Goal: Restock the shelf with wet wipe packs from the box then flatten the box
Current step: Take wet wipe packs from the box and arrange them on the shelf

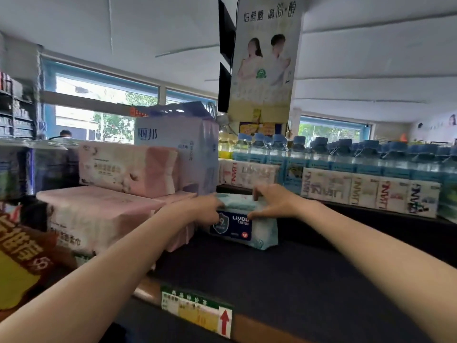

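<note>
Head view: my left hand (207, 209) and right hand (274, 201) both grip wipe pack (243, 225) on shelf (284, 280); restocking underway, box unseen.

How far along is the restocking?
Early, it seems. Both hands, left hand and right hand, hold one wet wipe pack upright on the dark shelf beside the pink tissue packs. No other wipe packs show there; the box is out of view.

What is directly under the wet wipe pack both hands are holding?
The wet wipe pack rests on the dark shelf. Its base hides the contact area.
</note>
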Tool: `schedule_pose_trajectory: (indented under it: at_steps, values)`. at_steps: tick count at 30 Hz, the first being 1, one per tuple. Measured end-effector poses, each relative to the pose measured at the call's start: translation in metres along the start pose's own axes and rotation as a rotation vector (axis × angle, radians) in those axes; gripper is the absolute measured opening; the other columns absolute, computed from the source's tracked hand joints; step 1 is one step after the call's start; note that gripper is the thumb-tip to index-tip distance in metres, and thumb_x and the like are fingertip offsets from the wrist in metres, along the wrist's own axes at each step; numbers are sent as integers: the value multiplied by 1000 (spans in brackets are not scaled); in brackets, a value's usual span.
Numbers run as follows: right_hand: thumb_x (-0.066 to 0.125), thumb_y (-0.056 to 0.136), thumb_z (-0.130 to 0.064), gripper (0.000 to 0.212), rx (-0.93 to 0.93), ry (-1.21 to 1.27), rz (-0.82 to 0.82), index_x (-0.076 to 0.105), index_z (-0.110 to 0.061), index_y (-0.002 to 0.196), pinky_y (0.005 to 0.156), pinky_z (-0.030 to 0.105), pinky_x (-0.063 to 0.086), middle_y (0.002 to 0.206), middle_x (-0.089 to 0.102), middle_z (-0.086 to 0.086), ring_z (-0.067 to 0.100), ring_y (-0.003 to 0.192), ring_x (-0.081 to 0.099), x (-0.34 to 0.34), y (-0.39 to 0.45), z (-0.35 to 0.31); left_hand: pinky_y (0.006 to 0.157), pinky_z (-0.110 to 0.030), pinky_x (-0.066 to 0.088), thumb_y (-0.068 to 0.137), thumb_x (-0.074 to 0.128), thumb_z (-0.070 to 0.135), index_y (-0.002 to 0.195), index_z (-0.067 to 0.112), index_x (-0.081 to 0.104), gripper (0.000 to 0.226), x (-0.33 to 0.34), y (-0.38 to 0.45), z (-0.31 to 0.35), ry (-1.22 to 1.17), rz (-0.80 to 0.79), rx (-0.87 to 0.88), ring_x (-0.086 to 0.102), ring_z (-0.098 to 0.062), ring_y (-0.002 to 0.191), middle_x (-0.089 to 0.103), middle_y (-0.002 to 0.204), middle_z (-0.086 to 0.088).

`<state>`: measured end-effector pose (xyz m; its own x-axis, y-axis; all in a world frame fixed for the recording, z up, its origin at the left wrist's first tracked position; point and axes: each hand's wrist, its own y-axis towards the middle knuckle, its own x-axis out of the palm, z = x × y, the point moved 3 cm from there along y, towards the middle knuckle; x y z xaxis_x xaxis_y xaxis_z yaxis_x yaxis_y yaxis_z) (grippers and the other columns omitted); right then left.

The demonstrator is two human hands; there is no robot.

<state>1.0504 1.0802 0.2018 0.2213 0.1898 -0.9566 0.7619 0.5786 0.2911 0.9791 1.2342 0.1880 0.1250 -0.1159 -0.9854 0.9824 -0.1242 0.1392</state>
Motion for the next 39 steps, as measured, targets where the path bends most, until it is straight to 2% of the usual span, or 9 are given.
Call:
schedule_pose_trajectory:
  at_steps: [8,14,18,22,24,27,31,35,39]
  values:
    - [49,92,-44,38,117,-214,-53,59,-13,113,84,28,45,116,61,5,18,99,56,-31,-33,23,99,-35,43,92,45,18,129,11,49,38,-7,22,15,-85,152,100,51,-26,119,52,132,-10]
    - [54,90,-35,27,300,-388,-211,60,-15,108,79,28,41,108,60,3,15,88,50,-49,-108,3,90,-35,49,92,45,21,113,9,63,30,-17,-3,90,-261,193,424,60,-26,100,66,110,-11]
    - [54,91,-33,19,449,-380,-157,58,-15,95,71,27,41,88,56,-3,16,81,52,-67,-190,-38,76,-33,45,88,47,23,107,10,64,29,-15,-52,145,-223,328,660,59,-28,97,65,106,-11]
    - [52,90,-31,30,657,-361,-69,59,-4,79,51,29,27,69,53,6,22,63,49,-71,-303,-99,83,-35,48,85,49,19,104,14,66,26,7,-137,199,-474,264,1033,59,-25,96,65,98,-7]
    - [52,90,-34,32,812,-329,-1,64,-5,93,56,27,29,81,60,7,19,74,53,-68,-377,-136,88,-33,48,82,49,20,104,14,68,29,25,-186,224,-667,134,1185,61,-24,96,68,100,-10]
    - [53,92,-33,24,1124,-98,27,64,-17,104,67,16,40,93,65,-3,10,84,58,-37,-504,-203,89,-32,49,84,50,15,101,12,68,25,80,-270,265,-752,-278,1391,63,-22,91,69,101,-13]
    - [55,91,-26,24,1613,59,-192,64,-12,108,66,12,36,98,66,1,15,92,60,39,-664,-303,90,-37,51,85,53,12,98,11,68,20,175,-409,298,-518,-669,1623,65,-23,92,70,99,-14]
    - [55,90,-18,21,1944,229,-272,66,-5,102,62,13,36,99,67,7,23,98,62,104,-780,-411,91,-32,49,86,53,4,105,8,67,24,247,-545,308,-266,-872,1817,65,-26,99,70,103,-13]
    - [53,92,-16,14,2098,414,-243,65,-10,90,86,27,44,96,62,10,23,96,59,162,-870,-506,94,-34,48,87,51,3,111,4,64,27,297,-649,320,-54,-1056,1869,63,-27,103,68,109,-15]
